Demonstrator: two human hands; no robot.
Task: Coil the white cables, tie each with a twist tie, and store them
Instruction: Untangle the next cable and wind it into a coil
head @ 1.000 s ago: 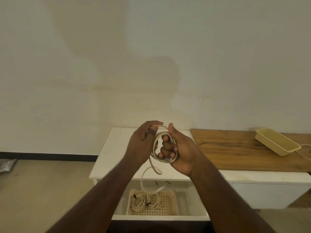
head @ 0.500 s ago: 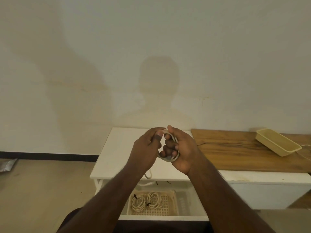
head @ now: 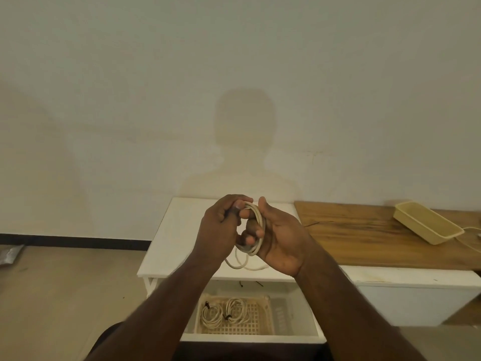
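We held the white cable (head: pixel 256 225) as a coil in the air above the white table (head: pixel 171 246), loops wound round our right hand (head: pixel 279 239), whose grip was closed on it. Our left hand (head: pixel 221 230) pinched the coil's top, and a loose tail hung below. Beneath, in the open drawer (head: pixel 294 319), a basket (head: pixel 260 324) held two tied coils (head: pixel 223 311). A beige tray (head: pixel 426 225) lay well apart on the wooden top (head: pixel 351 238).

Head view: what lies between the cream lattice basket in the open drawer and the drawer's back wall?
Two small dark twist ties lie loose on the white drawer floor, behind the cream lattice basket holding two tied white coils.
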